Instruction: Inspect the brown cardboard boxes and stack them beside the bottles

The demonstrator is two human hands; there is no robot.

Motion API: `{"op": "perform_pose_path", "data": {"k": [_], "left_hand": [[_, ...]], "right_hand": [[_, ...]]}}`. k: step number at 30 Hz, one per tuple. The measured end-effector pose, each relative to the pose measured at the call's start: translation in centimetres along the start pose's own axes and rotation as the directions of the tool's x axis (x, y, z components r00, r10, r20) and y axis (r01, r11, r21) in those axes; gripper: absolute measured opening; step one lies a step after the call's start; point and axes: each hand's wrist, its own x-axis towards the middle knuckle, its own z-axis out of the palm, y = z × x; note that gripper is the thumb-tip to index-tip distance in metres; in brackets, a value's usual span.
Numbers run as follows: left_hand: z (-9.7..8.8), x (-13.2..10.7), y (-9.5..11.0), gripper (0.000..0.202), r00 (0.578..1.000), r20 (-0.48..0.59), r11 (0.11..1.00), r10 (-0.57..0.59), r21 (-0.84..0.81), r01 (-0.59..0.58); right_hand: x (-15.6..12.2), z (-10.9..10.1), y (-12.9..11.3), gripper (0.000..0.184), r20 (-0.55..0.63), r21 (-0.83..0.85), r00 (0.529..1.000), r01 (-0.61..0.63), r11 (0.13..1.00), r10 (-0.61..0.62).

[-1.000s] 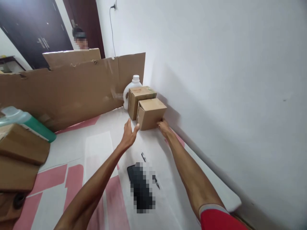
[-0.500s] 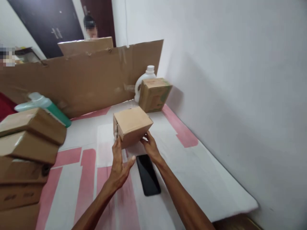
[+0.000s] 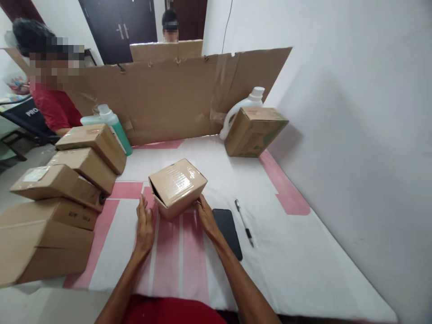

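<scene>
A small cardboard box (image 3: pixel 177 183) stands on the cloth-covered table in front of me. Glossy tape covers part of its top, and a dark gap shows under the lid at its left side. My right hand (image 3: pixel 205 218) grips its near right corner, with some fingertips hidden behind the edge. My left hand (image 3: pixel 146 225) is open, fingers stretched out, just left of the box and apart from it. Beside my right forearm lies a black phone (image 3: pixel 227 231), partly covered by it. A pen (image 3: pixel 244 222) lies to the phone's right.
Several cardboard boxes (image 3: pixel 84 173) stand in a row at the left. Behind them is a bottle of green liquid (image 3: pixel 118 130). A white jug (image 3: pixel 254 98) and another box (image 3: pixel 254 135) stand at the back right, before a cardboard partition (image 3: pixel 168 99). Two people are beyond it.
The box has turned and now shows its taped top and a gap at the left. My left hand has moved away from it to the left. The view has shifted, bringing the pen into sight.
</scene>
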Motion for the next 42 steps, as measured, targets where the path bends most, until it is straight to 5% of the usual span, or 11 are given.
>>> {"op": "perform_pose_path", "data": {"k": [8, 18, 25, 32, 38, 42], "left_hand": [[1.5, 3.3, 0.3, 0.069, 0.99, 0.116, 0.997, 0.077, 0.0, -0.077], [-1.4, -0.1, 2.8, 0.058, 0.949, 0.118, 0.93, 0.292, 0.199, -0.31], [-1.6, -0.9, 5.4, 0.059, 0.92, 0.17, 0.899, 0.353, 0.212, -0.384], [-0.8, 0.3, 5.3, 0.053, 0.918, 0.229, 0.908, 0.324, 0.199, -0.37], [-0.9, 0.6, 4.0, 0.083, 0.828, 0.367, 0.8, 0.425, 0.275, -0.533], [-1.6, 1.1, 4.9, 0.08, 0.795, 0.389, 0.737, 0.466, 0.326, -0.592]], "right_hand": [[-1.4, 1.1, 0.5, 0.05, -0.051, -0.02, 0.999, 0.011, 1.0, -0.012], [-2.1, -1.1, -0.7, 0.052, 0.117, 0.076, 0.988, -0.113, 0.991, 0.104], [-2.4, -1.0, -1.2, 0.053, 0.024, 0.015, 0.995, -0.098, 0.995, 0.098], [-2.8, -0.8, 0.2, 0.06, -0.009, 0.009, 0.989, -0.15, 0.989, 0.15], [-3.6, -1.1, -0.5, 0.058, 0.026, 0.138, 0.975, -0.223, 0.965, 0.221], [-4.4, -2.0, -2.5, 0.068, 0.143, 0.243, 0.945, -0.32, 0.916, 0.293]]}}
